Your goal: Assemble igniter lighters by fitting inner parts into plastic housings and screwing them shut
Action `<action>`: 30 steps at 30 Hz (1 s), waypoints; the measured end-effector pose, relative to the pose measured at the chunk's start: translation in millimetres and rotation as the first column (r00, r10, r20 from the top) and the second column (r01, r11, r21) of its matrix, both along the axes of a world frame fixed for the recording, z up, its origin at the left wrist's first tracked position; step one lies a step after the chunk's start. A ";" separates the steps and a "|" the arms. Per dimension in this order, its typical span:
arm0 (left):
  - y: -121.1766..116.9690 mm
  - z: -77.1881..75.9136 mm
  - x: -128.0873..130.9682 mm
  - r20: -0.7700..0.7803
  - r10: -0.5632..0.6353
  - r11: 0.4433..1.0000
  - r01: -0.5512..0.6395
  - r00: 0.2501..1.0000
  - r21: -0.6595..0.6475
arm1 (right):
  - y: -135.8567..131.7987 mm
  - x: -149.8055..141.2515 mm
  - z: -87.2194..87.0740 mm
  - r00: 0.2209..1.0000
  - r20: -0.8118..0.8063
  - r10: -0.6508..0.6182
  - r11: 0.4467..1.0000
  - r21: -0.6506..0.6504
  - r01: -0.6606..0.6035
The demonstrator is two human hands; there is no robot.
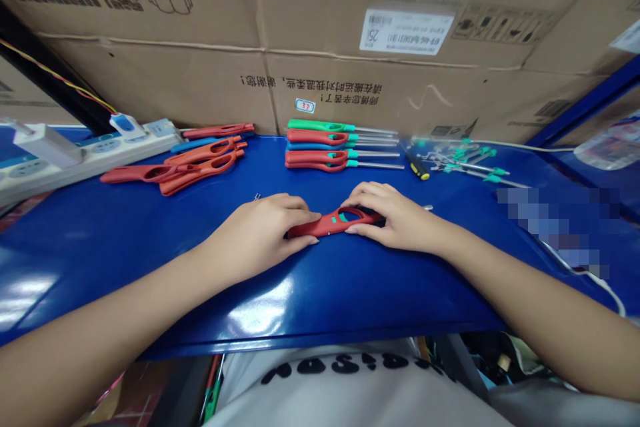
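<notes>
A red lighter body [334,222] with a teal trigger lies flat on the blue table [150,240] in front of me. My left hand [265,227] grips its left end, fingers curled over it. My right hand [395,213] presses on its right end with fingers wrapped round the loop part. A thin metal tip pokes out beyond each hand.
Assembled red, green and blue lighters [340,143] with metal tubes lie in a row behind. Empty red shells [190,163] are piled at back left beside a white power strip [75,153]. Teal-ended metal tubes [470,163] and a yellow-tipped screwdriver [417,167] lie at back right. Cardboard boxes [320,33] wall the back.
</notes>
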State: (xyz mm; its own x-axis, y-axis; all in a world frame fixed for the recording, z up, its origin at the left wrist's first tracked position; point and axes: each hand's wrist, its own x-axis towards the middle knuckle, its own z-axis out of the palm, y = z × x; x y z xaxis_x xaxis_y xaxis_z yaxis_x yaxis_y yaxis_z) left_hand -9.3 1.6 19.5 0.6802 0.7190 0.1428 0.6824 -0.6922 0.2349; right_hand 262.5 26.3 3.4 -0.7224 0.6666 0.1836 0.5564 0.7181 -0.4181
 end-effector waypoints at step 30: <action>-2.8 3.1 4.8 -0.071 0.036 0.999 -0.034 0.997 0.020 | -3.4 -1.7 0.7 0.995 0.101 0.013 0.993 0.112 -0.025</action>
State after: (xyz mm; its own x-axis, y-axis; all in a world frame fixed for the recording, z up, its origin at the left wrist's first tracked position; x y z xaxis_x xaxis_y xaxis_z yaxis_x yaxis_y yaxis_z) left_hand -4.5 -1.3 22.6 0.6637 0.7401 0.1087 0.7208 -0.6716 0.1716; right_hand 260.8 22.8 4.1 -0.7534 0.6316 0.1830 0.5771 0.7684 -0.2764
